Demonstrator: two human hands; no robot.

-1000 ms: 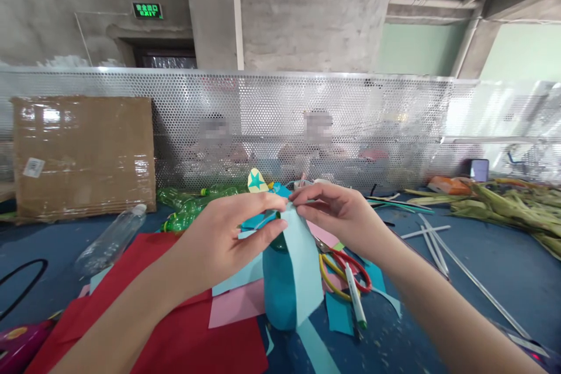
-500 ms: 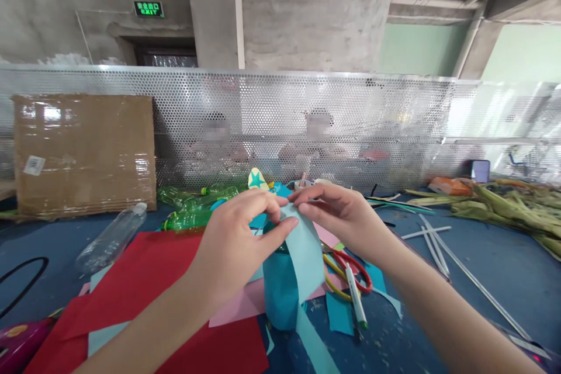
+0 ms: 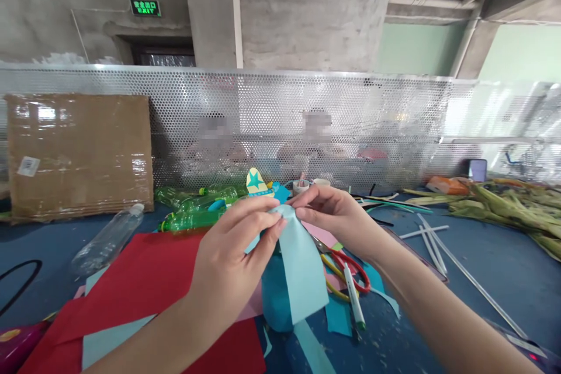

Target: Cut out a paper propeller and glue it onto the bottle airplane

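A strip of light blue paper [image 3: 304,272] hangs from the fingertips of both hands. My left hand [image 3: 239,245] pinches its upper left edge between thumb and fingers. My right hand [image 3: 328,210] pinches the top right corner, close to the left fingertips. Behind the strip stands a rounded piece wrapped in darker blue paper [image 3: 276,295], partly covered by the strip and my left hand. Another light blue strip [image 3: 313,347] lies below on the table. Right of the paper are scissors with red and yellow handles [image 3: 362,272] and a white marker with a green end [image 3: 354,298].
Red paper sheets [image 3: 144,269] and a clear plastic bottle [image 3: 107,239] lie to the left, with green bottles [image 3: 193,219] behind. A cardboard sheet [image 3: 79,158] leans against a perforated metal screen [image 3: 263,93]. White sticks [image 3: 473,280] and dry husks [image 3: 495,210] are on the right.
My left hand has moved slightly left and down, its fingers now closer together on the paper. The light blue strip's lower end has swung down and right, showing more of its face.
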